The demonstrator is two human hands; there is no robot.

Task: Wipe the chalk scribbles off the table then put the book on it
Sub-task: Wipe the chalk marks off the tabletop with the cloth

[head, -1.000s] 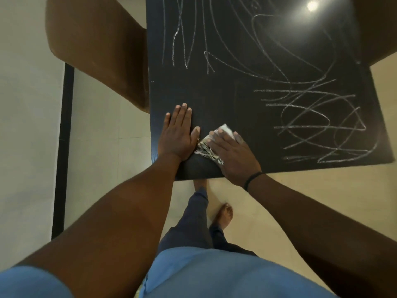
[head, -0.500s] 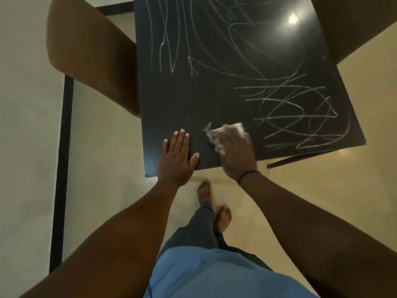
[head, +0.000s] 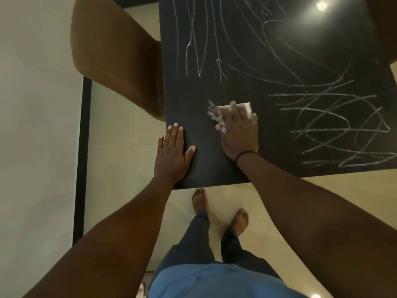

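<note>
The right hand (head: 239, 131) presses a white cloth (head: 227, 111) flat under spread fingers on the black table (head: 247, 67); its fringe pokes out left of them. Chalk scribbles (head: 335, 127) lie right of and beyond those fingers. The left hand (head: 171, 153) rests flat, fingers straight, holding nothing.

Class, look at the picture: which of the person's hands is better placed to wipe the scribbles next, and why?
Right. The right hand already presses the cloth beside the chalk scribbles; the left hand lies flat, bracing the table.
</note>
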